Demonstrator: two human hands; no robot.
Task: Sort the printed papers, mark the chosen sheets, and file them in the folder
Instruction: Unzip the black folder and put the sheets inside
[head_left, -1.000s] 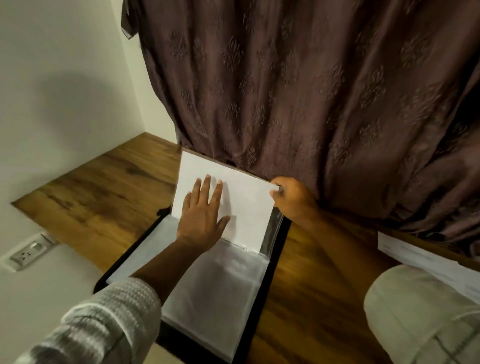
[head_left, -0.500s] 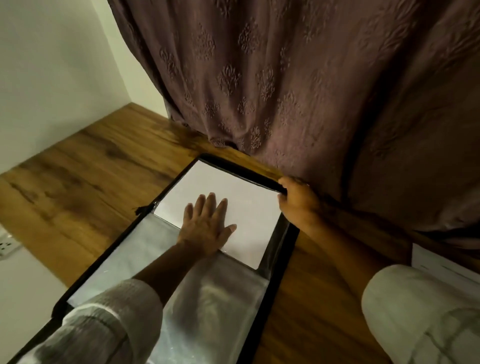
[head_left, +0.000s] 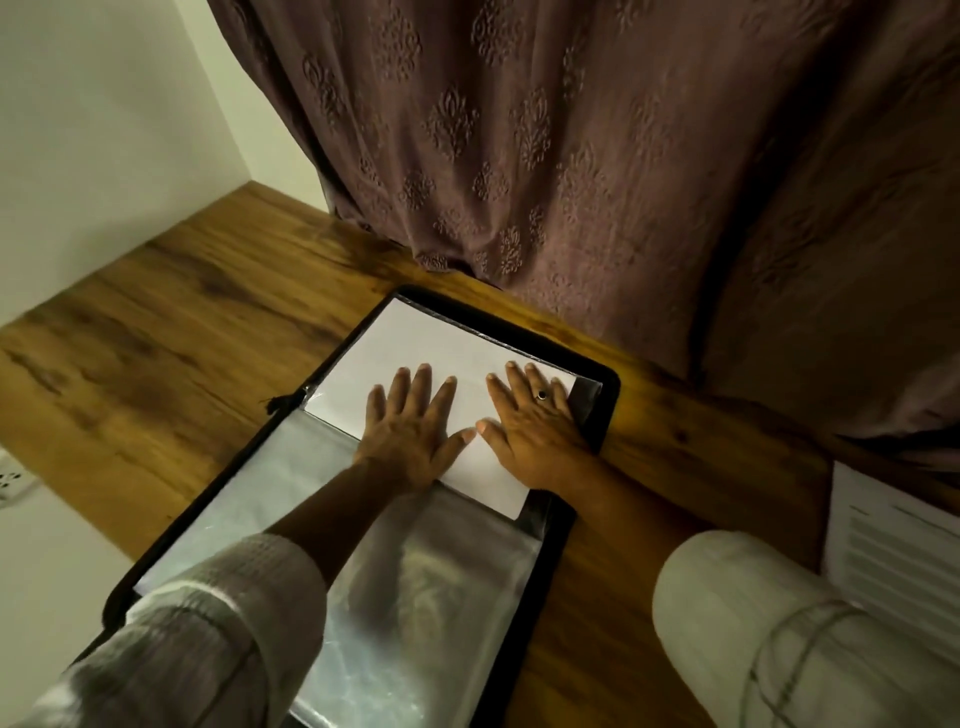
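Hands lie flat, side by side, in the head view. The left hand (head_left: 410, 436) rests palm down on a white sheet (head_left: 415, 343), fingers straight and slightly spread, grasping nothing. The right hand (head_left: 535, 431) rests the same way just beside it, with a dark ring (head_left: 542, 395) on one finger; the two thumbs nearly meet.

The sheet covers the far half of an open black folder (head_left: 608, 410), its far corners close to the folder's rim. Its near edge lies over a glossy clear sleeve (head_left: 415, 597) that fills the near half. Whether the sheet is tucked into a pocket cannot be told.

The folder lies on a wooden table (head_left: 182, 338). A brown patterned curtain (head_left: 519, 130) hangs behind it, touching the tabletop. Well to the right, a stack of printed papers (head_left: 893, 551) lies at the table's edge. Both forearms come out of pale sleeves, and a wall socket (head_left: 10, 478) shows at far left.
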